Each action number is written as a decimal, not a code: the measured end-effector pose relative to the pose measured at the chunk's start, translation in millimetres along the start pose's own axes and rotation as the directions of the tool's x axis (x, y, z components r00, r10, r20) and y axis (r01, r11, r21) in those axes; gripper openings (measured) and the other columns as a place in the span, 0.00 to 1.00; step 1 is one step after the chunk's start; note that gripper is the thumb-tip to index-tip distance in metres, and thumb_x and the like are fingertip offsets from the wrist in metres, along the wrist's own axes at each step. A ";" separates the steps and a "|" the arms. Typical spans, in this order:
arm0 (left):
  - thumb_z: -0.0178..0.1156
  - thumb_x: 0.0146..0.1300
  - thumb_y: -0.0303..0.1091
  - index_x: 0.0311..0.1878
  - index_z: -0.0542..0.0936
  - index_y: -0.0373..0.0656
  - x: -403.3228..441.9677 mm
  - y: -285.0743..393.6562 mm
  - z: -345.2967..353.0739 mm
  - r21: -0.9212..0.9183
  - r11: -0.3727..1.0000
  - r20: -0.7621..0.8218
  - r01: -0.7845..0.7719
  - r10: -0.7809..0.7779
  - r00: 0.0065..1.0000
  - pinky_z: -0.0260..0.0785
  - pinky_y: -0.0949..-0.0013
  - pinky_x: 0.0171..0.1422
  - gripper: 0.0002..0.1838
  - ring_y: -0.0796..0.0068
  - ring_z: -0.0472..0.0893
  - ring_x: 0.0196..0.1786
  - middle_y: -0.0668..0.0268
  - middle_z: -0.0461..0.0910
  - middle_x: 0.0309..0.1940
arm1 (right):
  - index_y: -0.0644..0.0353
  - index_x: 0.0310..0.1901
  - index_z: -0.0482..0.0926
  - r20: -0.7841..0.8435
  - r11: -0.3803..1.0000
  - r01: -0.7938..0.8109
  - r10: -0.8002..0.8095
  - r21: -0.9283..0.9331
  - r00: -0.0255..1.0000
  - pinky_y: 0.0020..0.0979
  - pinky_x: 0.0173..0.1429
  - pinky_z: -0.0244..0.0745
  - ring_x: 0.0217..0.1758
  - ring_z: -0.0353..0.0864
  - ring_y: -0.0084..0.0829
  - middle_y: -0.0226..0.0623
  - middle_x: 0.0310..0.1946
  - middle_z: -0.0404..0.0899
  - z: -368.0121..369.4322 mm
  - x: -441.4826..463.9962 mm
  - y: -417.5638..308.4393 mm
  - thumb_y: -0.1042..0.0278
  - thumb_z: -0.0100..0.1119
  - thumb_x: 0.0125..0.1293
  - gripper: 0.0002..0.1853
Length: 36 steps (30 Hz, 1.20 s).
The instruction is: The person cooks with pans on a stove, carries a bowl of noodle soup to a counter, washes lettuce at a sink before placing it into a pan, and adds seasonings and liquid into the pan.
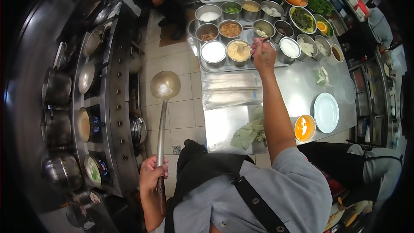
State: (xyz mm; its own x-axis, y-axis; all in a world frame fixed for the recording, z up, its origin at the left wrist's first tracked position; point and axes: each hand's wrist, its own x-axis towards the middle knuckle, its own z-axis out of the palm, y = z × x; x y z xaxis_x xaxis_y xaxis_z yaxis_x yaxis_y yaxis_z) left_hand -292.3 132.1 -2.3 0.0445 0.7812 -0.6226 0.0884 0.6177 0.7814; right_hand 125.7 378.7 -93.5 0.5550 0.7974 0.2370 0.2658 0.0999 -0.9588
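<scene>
My left hand (pixel 154 173) is closed around the handle of a long metal ladle (pixel 165 86). A small heap of white powder lies in its bowl, which hangs over the tiled floor between stove and table. Stretched out over the table, my right hand (pixel 262 55) grips a spoon (pixel 246 46) whose end reaches into a metal tub of pale yellow powder (pixel 236 51). A tub of white powder (pixel 213 52) stands to the left of it, another tub of white granules (pixel 289 48) to the right. Fingers hide part of the spoon's handle.
On the left, a stove (pixel 113 103) carries several pans, with blue flames under two. Wrapped packets (pixel 233 88), a green cloth (pixel 250 133), a bowl of orange liquid (pixel 304 128) and a pale plate (pixel 326 112) lie on the steel table (pixel 224 123). Other people stand around.
</scene>
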 end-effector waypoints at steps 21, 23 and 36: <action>0.57 0.54 0.20 0.38 0.76 0.35 -6.8 5.4 9.6 -0.021 0.999 0.112 -0.037 0.039 0.993 0.68 0.77 0.27 0.07 0.81 0.75 0.22 0.68 0.75 0.22 | 0.66 0.41 0.79 0.125 0.922 -0.118 0.077 0.369 0.989 0.21 0.26 0.74 0.23 0.78 0.20 0.35 0.26 0.81 22.4 -31.0 -21.3 0.55 0.49 0.72 0.19; 0.57 0.54 0.20 0.38 0.76 0.35 -6.1 9.0 13.5 -0.027 0.999 0.121 -0.030 0.034 0.992 0.67 0.77 0.27 0.07 0.82 0.75 0.22 0.68 0.75 0.22 | 0.65 0.39 0.81 0.293 0.955 -0.092 0.006 0.281 0.956 0.22 0.29 0.74 0.24 0.80 0.21 0.35 0.25 0.81 54.9 -66.4 -49.7 0.56 0.51 0.72 0.18; 0.58 0.51 0.20 0.38 0.77 0.34 -21.3 -20.5 -9.8 -0.110 0.993 0.011 -0.043 0.045 0.999 0.67 0.77 0.24 0.09 0.80 0.74 0.20 0.68 0.75 0.21 | 0.65 0.34 0.79 -0.139 0.883 0.198 -0.280 -0.425 0.950 0.31 0.31 0.73 0.24 0.81 0.29 0.38 0.21 0.80 -71.9 30.4 -48.5 0.58 0.50 0.70 0.17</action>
State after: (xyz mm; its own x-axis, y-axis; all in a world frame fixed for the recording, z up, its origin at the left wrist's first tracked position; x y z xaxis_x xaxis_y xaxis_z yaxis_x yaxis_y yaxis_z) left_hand -304.8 103.6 -4.6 0.0596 0.8071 -0.5874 -0.0237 0.5895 0.8074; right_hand 186.4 355.4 -28.5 0.5624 0.6467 0.5153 0.6799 -0.0070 -0.7333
